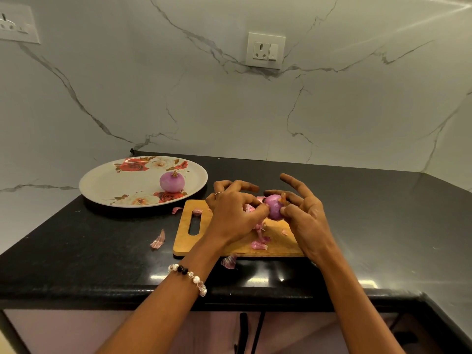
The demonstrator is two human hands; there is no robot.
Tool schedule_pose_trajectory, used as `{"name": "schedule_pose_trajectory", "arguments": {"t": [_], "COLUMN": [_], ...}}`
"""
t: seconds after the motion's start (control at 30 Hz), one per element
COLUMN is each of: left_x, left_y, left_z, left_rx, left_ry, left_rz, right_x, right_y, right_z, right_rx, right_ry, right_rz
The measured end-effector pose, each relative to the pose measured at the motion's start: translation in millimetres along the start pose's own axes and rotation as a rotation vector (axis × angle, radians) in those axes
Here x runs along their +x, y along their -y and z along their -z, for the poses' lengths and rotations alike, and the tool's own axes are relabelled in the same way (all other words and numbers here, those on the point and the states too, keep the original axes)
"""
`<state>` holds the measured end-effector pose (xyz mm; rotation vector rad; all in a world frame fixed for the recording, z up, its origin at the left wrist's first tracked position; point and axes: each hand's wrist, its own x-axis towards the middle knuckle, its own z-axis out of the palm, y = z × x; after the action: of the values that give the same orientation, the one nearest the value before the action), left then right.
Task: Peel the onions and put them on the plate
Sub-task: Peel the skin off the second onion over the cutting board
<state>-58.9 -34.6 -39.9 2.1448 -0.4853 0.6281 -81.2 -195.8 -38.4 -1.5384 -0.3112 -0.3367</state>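
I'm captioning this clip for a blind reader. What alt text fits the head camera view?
Two hands hold a purple onion above a wooden cutting board, the left hand pinching at its skin and the right hand gripping it. A peeled onion sits on a floral plate to the left, and skin scraps litter the black counter.

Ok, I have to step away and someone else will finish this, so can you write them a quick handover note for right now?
Left hand: pinching skin on the onion in hand.
Right hand: gripping that same onion, above the cutting board.
Done: one peeled onion sits on the floral plate.
Loose skins lie on the board and the black counter.
Left: finish peeling the held onion and set it on the plate. No other onions are in view.
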Motion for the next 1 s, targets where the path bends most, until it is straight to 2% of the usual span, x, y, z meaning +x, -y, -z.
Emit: {"name": "schedule_pose_trajectory", "arguments": {"t": [0.47,0.63,0.73,1.0], "left_x": [-1.0,0.0,0.2,2.2], "left_y": [-1.3,1.4,0.6,-0.3], "left_z": [0.1,0.2,-0.5,-0.9], "left_rx": [0.01,0.029,-0.046,-0.148], "left_ry": [0.051,-0.046,-0.07,-0.023], "left_rz": [0.007,-0.036,-0.014,0.023], "right_x": [0.7,0.1,0.7,2.2], "right_y": [-4.5,-1.0,-0.8,1.7], "right_z": [3.0,1.7,2.9,1.7], "right_rx": [-0.109,0.017,0.056,0.176], "right_ry": [0.019,0.017,-0.003,-0.095], "right_rz": [-0.003,-0.001,-0.001,-0.073]}}
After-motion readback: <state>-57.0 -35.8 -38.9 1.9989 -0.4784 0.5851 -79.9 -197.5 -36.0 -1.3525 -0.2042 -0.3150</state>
